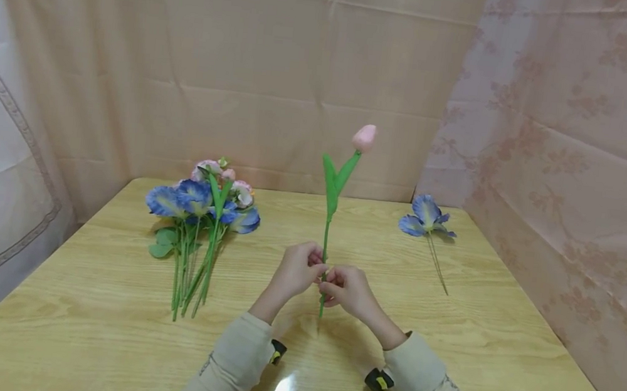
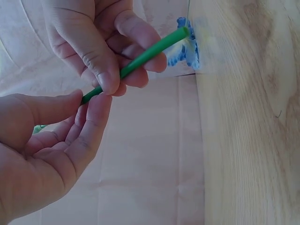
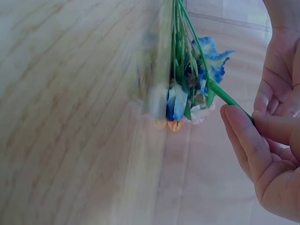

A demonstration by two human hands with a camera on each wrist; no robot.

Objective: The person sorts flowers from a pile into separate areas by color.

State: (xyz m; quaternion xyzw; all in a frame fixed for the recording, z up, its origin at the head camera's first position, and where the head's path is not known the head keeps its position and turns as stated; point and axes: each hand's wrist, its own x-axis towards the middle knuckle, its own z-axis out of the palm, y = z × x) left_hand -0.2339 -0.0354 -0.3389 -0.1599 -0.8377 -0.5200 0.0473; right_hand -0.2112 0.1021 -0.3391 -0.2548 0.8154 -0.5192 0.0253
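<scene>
A pink artificial tulip [image 1: 364, 138] with two green leaves [image 1: 332, 188] stands upright in front of the person, its stem held by both hands. The left hand [image 1: 297, 271] pinches the green stem between thumb and fingers. Just below it, the right hand [image 1: 351, 291] pinches the same stem lower down. In the left wrist view the bare stem end [image 2: 161, 47] sticks out past the right hand's fingers [image 2: 136, 77]. The right wrist view shows the stem [image 3: 227, 97] between the right thumb and fingers, the left hand partly behind.
On the table's [image 1: 107, 339] left lies a bunch of artificial flowers [image 1: 199, 209], blue and pink-white, with long green stems. One blue flower [image 1: 426, 216] with a thin stem lies at the back right. Cloth curtains [image 1: 247, 57] hang behind and at both sides.
</scene>
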